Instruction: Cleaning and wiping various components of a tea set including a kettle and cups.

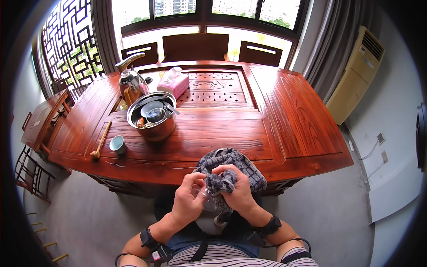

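Note:
My left hand [189, 197] grips a small clear glass vessel [210, 203], probably a cup, just off the table's front edge. Much of it is hidden behind fingers and fabric. A dark grey checked cloth [245, 168] is bunched in my right hand [243, 193] and pressed against the glass. The rest of that cloth drapes over the table's edge. Farther left stands a shiny metal pot [156, 131] holding a bowl, a glass piece and other small ware. A pale celadon teacup [117, 144] stands upright left of the pot.
A slim wooden stick with a knobbed end [101, 140] lies left of the teacup on the reddish wooden tea table [213, 125]. Behind the pot are a metal kettle [131, 81] and a pink tissue box [174, 83]. Chairs [195, 48] line the far side.

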The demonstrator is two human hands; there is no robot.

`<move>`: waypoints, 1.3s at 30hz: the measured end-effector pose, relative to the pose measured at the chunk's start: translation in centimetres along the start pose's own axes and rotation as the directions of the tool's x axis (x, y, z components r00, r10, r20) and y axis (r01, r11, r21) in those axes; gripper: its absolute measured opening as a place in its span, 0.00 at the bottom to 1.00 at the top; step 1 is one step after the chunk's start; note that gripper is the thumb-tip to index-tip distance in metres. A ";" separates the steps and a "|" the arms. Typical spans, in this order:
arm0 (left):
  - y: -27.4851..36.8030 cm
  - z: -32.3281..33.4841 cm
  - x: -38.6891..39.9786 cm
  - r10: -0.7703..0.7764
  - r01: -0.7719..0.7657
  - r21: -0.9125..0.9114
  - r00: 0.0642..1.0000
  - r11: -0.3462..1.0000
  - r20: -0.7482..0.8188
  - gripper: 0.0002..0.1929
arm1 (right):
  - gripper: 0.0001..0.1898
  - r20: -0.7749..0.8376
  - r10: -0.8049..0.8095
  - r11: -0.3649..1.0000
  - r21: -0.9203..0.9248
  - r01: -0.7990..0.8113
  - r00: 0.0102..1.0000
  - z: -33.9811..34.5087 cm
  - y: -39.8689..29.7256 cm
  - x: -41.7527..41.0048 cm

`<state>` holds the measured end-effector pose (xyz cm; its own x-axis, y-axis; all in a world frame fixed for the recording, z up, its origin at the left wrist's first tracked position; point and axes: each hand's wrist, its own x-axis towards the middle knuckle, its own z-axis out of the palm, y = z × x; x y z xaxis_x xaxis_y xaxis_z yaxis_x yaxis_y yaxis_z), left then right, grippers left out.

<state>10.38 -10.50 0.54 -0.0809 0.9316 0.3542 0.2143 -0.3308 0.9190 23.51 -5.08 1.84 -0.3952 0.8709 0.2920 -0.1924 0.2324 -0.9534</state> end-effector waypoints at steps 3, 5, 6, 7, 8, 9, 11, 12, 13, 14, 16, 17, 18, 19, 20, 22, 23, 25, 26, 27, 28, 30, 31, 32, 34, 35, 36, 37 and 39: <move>0.0 0.1 -0.1 -0.247 0.233 -0.324 0.969 0.917 -0.002 0.13 | 0.13 -0.154 -0.086 0.996 -0.018 0.084 0.984 0.0 0.2 -0.1; 0.0 -0.2 -0.3 -0.534 0.628 -0.496 0.775 0.599 0.337 0.11 | 0.13 -0.190 -0.112 0.994 -0.034 0.108 0.975 -0.1 0.1 -0.2; -0.5 0.1 -0.7 -0.501 0.663 -0.609 0.741 0.436 0.447 0.12 | 0.13 -0.206 -0.096 0.995 -0.017 0.094 0.974 0.1 0.2 -0.4; -0.6 0.2 -1.0 -0.503 0.663 -0.608 0.741 0.437 0.446 0.12 | 0.13 -0.223 -0.079 0.997 0.000 0.081 0.972 0.2 0.3 -0.6; -0.4 0.2 -1.2 -0.475 0.677 -0.640 0.726 0.363 0.498 0.11 | 0.13 -0.222 -0.080 0.997 0.002 0.082 0.972 0.3 0.3 -0.5; -0.3 0.3 -1.3 -0.440 0.692 -0.664 0.709 0.283 0.551 0.11 | 0.13 -0.202 -0.107 0.994 -0.037 0.102 0.973 0.4 0.3 -0.6; -0.2 0.1 -1.0 -0.442 0.689 -0.664 0.712 0.292 0.545 0.10 | 0.13 -0.158 -0.161 0.983 -0.112 0.144 0.974 0.4 0.2 -0.6; 0.0 -0.1 -0.7 -0.467 0.678 -0.640 0.726 0.362 0.504 0.10 | 0.13 -0.147 -0.146 0.985 -0.114 0.130 0.978 0.4 -0.1 -0.6; 0.2 -0.3 -0.5 -0.489 0.664 -0.611 0.741 0.430 0.461 0.10 | 0.13 -0.148 -0.149 0.985 -0.114 0.132 0.978 0.3 -0.2 -0.7; 0.0 -0.6 -0.3 -0.476 0.644 -0.557 0.764 0.524 0.436 0.09 | 0.13 -0.104 -0.100 0.992 -0.090 0.090 0.990 0.2 -0.4 -0.8; 0.5 -0.7 -0.2 -0.470 0.573 -0.470 0.819 0.671 0.329 0.09 | 0.13 -0.059 -0.054 0.996 -0.068 0.050 0.997 0.0 -0.4 -0.8; 0.8 -0.8 -0.2 -0.442 0.495 -0.359 0.869 0.791 0.224 0.09 | 0.15 -0.013 -0.049 0.998 -0.050 0.048 0.999 -0.1 -0.2 -0.8; 0.9 -1.0 -0.2 -0.417 0.467 -0.290 0.882 0.835 0.220 0.10 | 0.17 0.035 -0.043 0.999 -0.030 0.044 0.998 -0.2 -0.1 -0.8; 0.9 -1.0 -0.3 -0.418 0.467 -0.289 0.882 0.836 0.218 0.10 | 0.17 0.036 -0.044 0.999 -0.028 0.045 0.998 -0.2 -0.1 -0.8; 1.0 -0.9 -0.4 -0.314 0.336 -0.113 0.933 0.935 0.175 0.11 | 0.16 0.053 -0.012 0.999 -0.052 0.015 0.998 -0.3 -0.1 -0.8; 1.0 -0.8 -0.6 -0.195 0.186 0.072 0.969 0.980 0.152 0.12 | 0.15 0.070 0.016 0.997 -0.078 -0.011 0.997 -0.3 0.0 -0.7; 0.8 -0.8 -0.8 -0.055 0.018 0.247 0.989 0.969 0.140 0.13 | 0.15 0.080 0.037 0.995 -0.098 -0.029 0.996 -0.3 0.0 -0.7; 0.5 -0.7 -1.0 0.087 -0.142 0.417 0.985 0.898 0.149 0.14 | 0.14 0.094 0.057 0.992 -0.118 -0.045 0.994 -0.1 0.0 -0.6; 0.3 -0.6 -1.1 0.124 -0.168 0.424 0.984 0.890 0.129 0.15 | 0.13 0.089 0.072 0.993 -0.105 -0.062 0.993 0.0 -0.1 -0.6; 0.2 -0.5 -1.1 0.162 -0.195 0.427 0.980 0.883 0.114 0.15 | 0.12 0.080 0.088 0.992 -0.095 -0.080 0.993 0.1 -0.1 -0.6; 0.1 -0.3 -1.1 0.163 -0.197 0.424 0.980 0.884 0.116 0.15 | 0.12 0.077 0.088 0.992 -0.097 -0.080 0.993 0.1 -0.1 -0.5; 0.2 0.0 -1.1 0.114 -0.114 0.271 0.993 0.956 0.015 0.18 | 0.10 0.015 -0.030 0.992 -0.122 0.032 0.999 0.1 -0.1 -0.5; 0.2 0.0 -1.2 0.113 -0.113 0.272 0.993 0.956 0.014 0.18 | 0.10 0.017 -0.029 0.992 -0.121 0.031 0.999 0.1 -0.1 -0.3; 0.1 0.0 -1.3 0.016 -0.016 0.167 1.000 0.986 -0.001 0.21 | 0.09 -0.043 -0.041 0.993 -0.116 0.036 0.998 -0.1 -0.1 -0.1; -0.1 -0.3 -1.5 -0.091 0.091 0.008 0.996 0.996 0.005 0.31 | 0.08 -0.122 -0.068 0.995 -0.080 0.059 0.990 -0.6 0.5 0.4; 0.0 -0.3 -1.3 -0.092 0.092 0.009 0.996 0.996 0.003 0.31 | 0.08 -0.120 -0.068 0.995 -0.079 0.059 0.991 -0.7 0.5 0.5; 0.2 -0.4 -0.9 0.111 -0.111 0.159 0.994 0.981 0.007 0.34 | 0.07 -0.126 -0.090 0.992 -0.099 0.078 0.988 -0.9 0.5 0.6; 0.4 -0.5 -0.7 0.307 -0.305 0.301 0.951 0.904 0.042 0.38 | 0.07 -0.133 -0.112 0.988 -0.119 0.096 0.985 -0.9 0.5 0.6; 0.7 -0.4 -0.6 0.309 -0.317 0.341 0.948 0.885 0.077 0.44 | 0.11 -0.107 -0.119 0.983 -0.155 0.101 0.987 -0.6 0.2 0.6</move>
<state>10.22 -11.36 1.00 0.0649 0.7923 0.6067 0.5476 -0.5365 0.6421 23.73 -4.27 1.81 -0.2715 0.8785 0.3932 -0.0898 0.3837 -0.9191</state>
